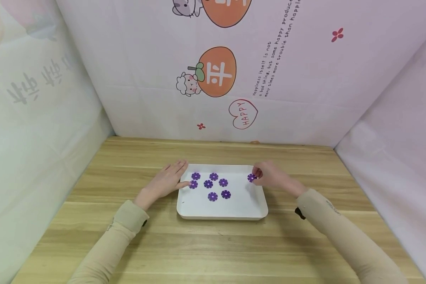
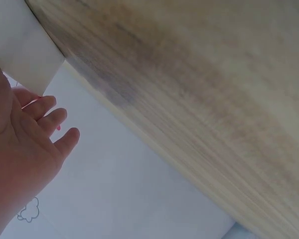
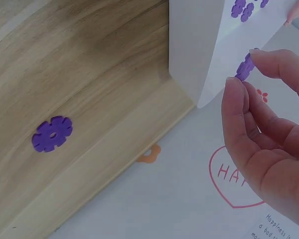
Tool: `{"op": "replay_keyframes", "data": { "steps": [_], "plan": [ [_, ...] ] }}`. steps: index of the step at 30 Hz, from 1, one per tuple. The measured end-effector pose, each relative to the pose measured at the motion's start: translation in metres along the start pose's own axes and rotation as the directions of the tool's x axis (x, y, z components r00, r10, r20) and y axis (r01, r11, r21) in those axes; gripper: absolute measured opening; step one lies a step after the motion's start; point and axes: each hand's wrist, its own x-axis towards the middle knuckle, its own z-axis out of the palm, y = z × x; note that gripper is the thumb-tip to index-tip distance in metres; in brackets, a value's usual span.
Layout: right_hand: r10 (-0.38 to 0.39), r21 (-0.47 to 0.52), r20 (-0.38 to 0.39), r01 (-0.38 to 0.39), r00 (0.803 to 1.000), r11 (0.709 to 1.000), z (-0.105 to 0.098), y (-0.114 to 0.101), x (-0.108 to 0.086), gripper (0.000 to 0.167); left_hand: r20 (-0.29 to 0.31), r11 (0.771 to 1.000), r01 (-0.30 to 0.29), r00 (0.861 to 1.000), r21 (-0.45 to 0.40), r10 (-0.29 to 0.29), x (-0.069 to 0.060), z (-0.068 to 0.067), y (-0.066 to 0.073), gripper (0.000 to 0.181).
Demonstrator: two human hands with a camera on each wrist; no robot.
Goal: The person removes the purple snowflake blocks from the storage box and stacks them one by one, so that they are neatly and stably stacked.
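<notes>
Several purple notched discs (image 1: 212, 196) lie flat in a white tray (image 1: 234, 211). At the tray's right back corner, the right hand (image 1: 274, 176) pinches one purple disc (image 3: 245, 68) between thumb and index finger, tilted on edge in the right wrist view. The left hand (image 1: 166, 181) lies at the tray's left rim with its fingers extended; its thumb reaches inside to the edge of a disc (image 1: 193, 184), and whether it touches is unclear. In the left wrist view the left hand (image 2: 27, 144) is at the tray's outer wall (image 2: 32, 55).
Another purple disc (image 3: 52, 134) lies on the wooden table outside the tray in the right wrist view; the head view does not show it. A printed white cloth (image 1: 145, 94) stands behind the table (image 1: 206, 252), with white cloth at both sides.
</notes>
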Motion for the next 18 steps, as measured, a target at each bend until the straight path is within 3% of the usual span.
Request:
{"op": "replay_keyframes", "data": {
  "steps": [8,18],
  "plan": [
    [0.001,0.007,-0.05,0.0,0.999,1.0,-0.009,0.013,-0.014,0.014,0.003,1.0,0.009,1.0,0.001,-0.009,0.001,0.002,-0.001,0.082],
    [0.032,0.018,-0.058,-0.031,0.998,0.999,-0.012,0.04,-0.023,0.017,-0.019,1.0,-0.002,1.0,0.008,0.002,-0.001,0.0,-0.001,0.081]
  ]
}}
